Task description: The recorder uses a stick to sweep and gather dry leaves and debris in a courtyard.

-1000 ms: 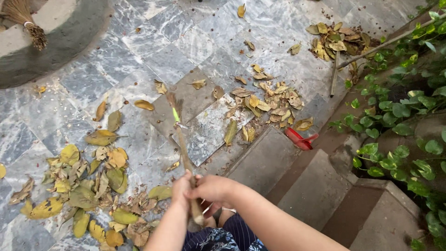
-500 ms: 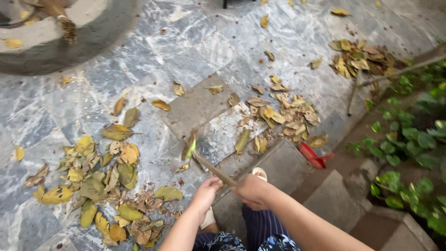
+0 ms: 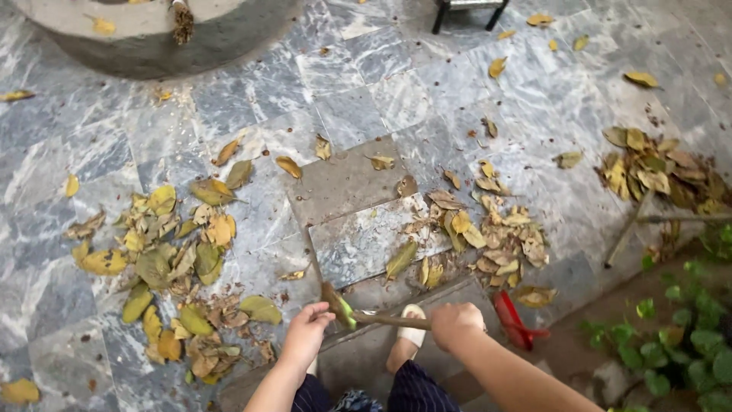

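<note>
My right hand (image 3: 456, 323) is closed around the handle of a short stick broom (image 3: 381, 319), which lies nearly level in front of my legs. My left hand (image 3: 306, 333) grips the broom's other end, beside its green binding (image 3: 345, 311) and brown bristles. A heap of yellow and brown dry leaves (image 3: 169, 263) lies on the marble floor just left of my left hand. A second heap of dry leaves (image 3: 492, 238) lies above my right hand. My foot in a white sandal (image 3: 412, 333) shows under the broom.
A red plastic object (image 3: 509, 319) lies right of my right hand. A third leaf heap (image 3: 656, 168) and thin sticks (image 3: 627, 231) lie at the right, green plants (image 3: 686, 343) at bottom right. A round concrete base (image 3: 152, 46) and dark stool legs (image 3: 465, 9) stand at the top.
The broom has come in from pointing out over the floor to lying level near my legs. My hands have spread apart along it. The view has shifted, so the leaf heaps sit further right.
</note>
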